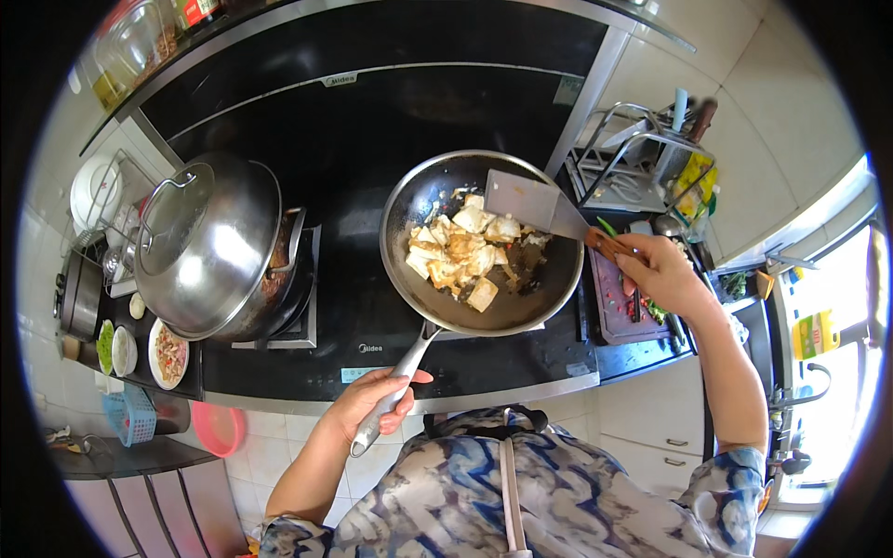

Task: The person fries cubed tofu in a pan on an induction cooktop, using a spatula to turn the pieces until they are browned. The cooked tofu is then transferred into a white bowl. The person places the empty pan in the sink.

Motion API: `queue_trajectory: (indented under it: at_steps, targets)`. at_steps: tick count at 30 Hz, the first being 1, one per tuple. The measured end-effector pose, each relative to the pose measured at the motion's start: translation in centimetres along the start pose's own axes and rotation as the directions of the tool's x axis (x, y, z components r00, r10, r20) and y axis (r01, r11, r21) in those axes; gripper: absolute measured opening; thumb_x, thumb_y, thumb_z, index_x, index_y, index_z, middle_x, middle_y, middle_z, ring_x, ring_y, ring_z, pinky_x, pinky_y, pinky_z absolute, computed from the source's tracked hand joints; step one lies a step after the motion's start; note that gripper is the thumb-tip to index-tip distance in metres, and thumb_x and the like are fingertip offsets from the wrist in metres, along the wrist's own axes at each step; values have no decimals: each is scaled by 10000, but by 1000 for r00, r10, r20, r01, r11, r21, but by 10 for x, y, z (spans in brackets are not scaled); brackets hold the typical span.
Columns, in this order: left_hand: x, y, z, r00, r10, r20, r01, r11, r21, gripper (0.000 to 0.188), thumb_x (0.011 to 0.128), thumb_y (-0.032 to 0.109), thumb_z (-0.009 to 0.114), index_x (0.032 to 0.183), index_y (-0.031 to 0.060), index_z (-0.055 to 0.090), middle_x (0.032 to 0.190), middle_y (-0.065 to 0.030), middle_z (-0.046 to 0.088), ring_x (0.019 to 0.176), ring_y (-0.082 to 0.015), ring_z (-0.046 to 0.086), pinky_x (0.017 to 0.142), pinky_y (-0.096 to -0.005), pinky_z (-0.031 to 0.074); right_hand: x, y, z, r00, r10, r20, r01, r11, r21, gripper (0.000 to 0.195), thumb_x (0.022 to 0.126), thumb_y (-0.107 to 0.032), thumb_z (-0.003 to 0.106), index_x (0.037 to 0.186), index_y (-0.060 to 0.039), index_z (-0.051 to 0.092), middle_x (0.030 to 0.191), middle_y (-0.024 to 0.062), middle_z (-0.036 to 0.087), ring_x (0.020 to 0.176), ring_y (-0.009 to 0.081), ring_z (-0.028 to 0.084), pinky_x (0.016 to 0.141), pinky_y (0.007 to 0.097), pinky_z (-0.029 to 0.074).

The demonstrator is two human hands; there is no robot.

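My left hand grips the grey handle of a wok, which sits over the right side of the black stove. Browned white chunks that look like tofu lie heaped in the middle of the wok, with small red bits among them. Brown residue sticks to the wok's right inner wall. In my right hand is the wooden handle of a metal spatula. Its broad flat blade is raised above the upper right of the wok, partly covering the rim, and carries no chunk.
Left on the stove stands a large pot under a domed steel lid. A plate of chopped food and small bowls stand farther left. On the right are a cutting board with chopped bits and a knife rack.
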State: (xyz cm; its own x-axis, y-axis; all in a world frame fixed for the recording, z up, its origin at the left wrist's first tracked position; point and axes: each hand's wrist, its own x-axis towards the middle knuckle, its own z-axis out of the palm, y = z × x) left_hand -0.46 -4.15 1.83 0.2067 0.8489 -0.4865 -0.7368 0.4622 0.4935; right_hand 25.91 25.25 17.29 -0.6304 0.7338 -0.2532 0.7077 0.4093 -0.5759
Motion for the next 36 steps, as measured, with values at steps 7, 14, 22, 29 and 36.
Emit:
queue_trajectory:
  at_steps: [7, 14, 22, 29, 36]
  targets:
    - [-1, 1, -2, 1000, -2, 0, 2, 1000, 25, 381, 970, 214, 480, 1248, -46, 491, 665, -41, 498, 428, -97, 424, 384, -229, 350, -10, 2, -13, 976, 44, 212, -83, 981, 176, 174, 926, -97, 525, 958, 38, 630, 631, 25, 600, 487, 41, 479, 444, 199, 353]
    - [3, -5, 5, 1000, 14, -19, -14, 999, -30, 368, 963, 219, 502, 1233, -32, 514, 668, -41, 510, 436, -95, 436, 386, -226, 347, -21, -21, 4, 952, 52, 301, -85, 992, 96, 251, 946, -217, 498, 876, -7, 615, 580, 0, 525, 499, 78, 460, 475, 235, 365]
    - [9, -18, 9, 999, 48, 9, -47, 992, -115, 347, 966, 217, 508, 1225, -14, 521, 704, -58, 553, 462, -97, 469, 398, -234, 380, 3, -56, -5, 761, 200, 617, -300, 952, 61, 234, 931, -197, 533, 1049, -30, 646, 589, -29, 487, 468, 44, 413, 390, 228, 301]
    - [15, -23, 10, 998, 56, 34, -51, 991, -121, 339, 960, 216, 513, 1218, -5, 519, 702, -48, 548, 477, -94, 474, 408, -237, 384, 38, -91, 6, 677, 281, 680, -80, 947, -312, 330, 938, -240, 491, 691, -30, 555, 590, -4, 504, 447, 71, 420, 379, 239, 326]
    - [14, -24, 9, 998, 59, 28, -55, 991, -126, 328, 961, 224, 517, 1202, 3, 530, 680, -40, 538, 472, -89, 474, 405, -233, 396, 63, -152, 37, 662, 292, 690, 62, 896, -439, 342, 909, -235, 471, 631, -43, 526, 566, 2, 501, 443, 77, 420, 379, 240, 324]
